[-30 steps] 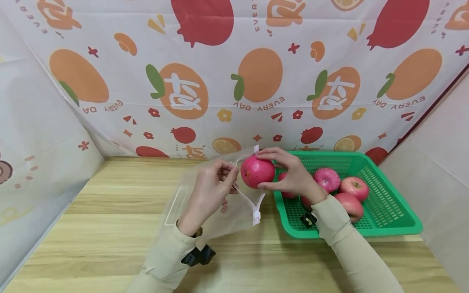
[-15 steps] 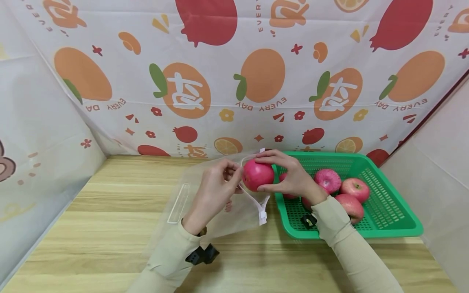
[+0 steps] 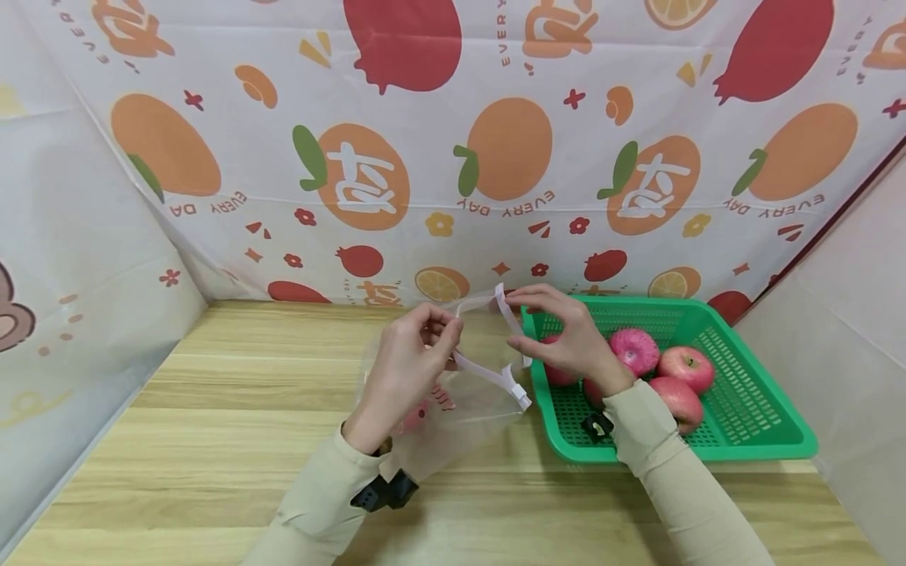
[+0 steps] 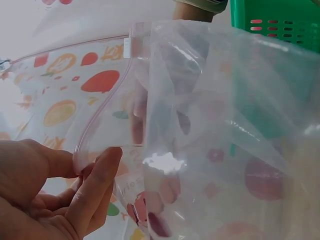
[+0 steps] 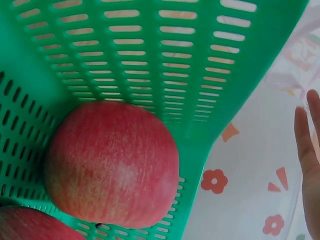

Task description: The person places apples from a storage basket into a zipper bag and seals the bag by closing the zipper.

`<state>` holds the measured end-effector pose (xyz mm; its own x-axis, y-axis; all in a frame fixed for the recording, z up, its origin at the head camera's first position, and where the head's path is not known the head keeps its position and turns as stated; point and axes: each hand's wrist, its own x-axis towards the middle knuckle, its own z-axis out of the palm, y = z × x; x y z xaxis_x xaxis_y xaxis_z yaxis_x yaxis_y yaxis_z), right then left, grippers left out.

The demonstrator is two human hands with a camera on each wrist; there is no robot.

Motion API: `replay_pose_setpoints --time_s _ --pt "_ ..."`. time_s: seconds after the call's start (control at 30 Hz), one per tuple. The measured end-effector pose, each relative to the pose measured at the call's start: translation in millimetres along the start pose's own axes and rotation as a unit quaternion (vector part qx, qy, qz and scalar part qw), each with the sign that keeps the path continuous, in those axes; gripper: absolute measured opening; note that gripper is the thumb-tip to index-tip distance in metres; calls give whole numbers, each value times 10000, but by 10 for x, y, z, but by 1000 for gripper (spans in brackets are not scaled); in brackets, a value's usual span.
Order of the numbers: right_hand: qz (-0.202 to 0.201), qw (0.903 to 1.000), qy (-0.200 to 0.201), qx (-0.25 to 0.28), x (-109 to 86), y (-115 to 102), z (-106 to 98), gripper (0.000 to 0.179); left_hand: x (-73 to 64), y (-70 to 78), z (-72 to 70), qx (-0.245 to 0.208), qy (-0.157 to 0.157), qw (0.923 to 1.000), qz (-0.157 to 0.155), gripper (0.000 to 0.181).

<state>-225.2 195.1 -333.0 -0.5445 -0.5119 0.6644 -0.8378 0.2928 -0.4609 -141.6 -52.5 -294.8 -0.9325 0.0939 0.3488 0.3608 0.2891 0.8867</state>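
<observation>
A clear zip bag [image 3: 474, 393] with a white slider is spread, its mouth facing right toward the basket. My left hand [image 3: 414, 358] pinches one edge of that mouth; in the left wrist view its thumb and fingers [image 4: 102, 175] meet at the zip strip. My right hand [image 3: 569, 334] is at the other side of the mouth, thumb and fingers apart, with no apple between them. Whether it touches the zip strip I cannot tell. The apple it held earlier cannot be made out now; the left hand and bag print hide part of the bag.
A green basket [image 3: 760, 401] with several apples stands on the right of the wooden table [image 3: 233, 440]. One apple [image 5: 112, 165] lies close to the right wrist camera. A fruit-print cloth [image 3: 396, 94] hangs behind.
The right hand held an apple at the bag's mouth; now its fingers are apart and the apple is gone from them. The bag's mouth stands wider and its body has shifted.
</observation>
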Motion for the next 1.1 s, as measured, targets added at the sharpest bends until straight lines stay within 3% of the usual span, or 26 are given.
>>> replay_pose_setpoints --time_s 0.27,0.67,0.93,1.1 --pt "998 9917 115 -804 -58 37 -81 43 -46 -12 -30 -174 55 9998 -21 6" --pt "2161 9550 -920 -1812 -93 119 -193 45 -52 28 -72 -222 107 9997 -2 7" --pt "2744 9284 -1774 -1769 -108 155 -208 52 -55 33 -109 -299 117 9995 5 8" --pt "2760 9260 -2037 -1576 -112 181 -193 50 -54 44 -131 -319 89 9994 -88 9"
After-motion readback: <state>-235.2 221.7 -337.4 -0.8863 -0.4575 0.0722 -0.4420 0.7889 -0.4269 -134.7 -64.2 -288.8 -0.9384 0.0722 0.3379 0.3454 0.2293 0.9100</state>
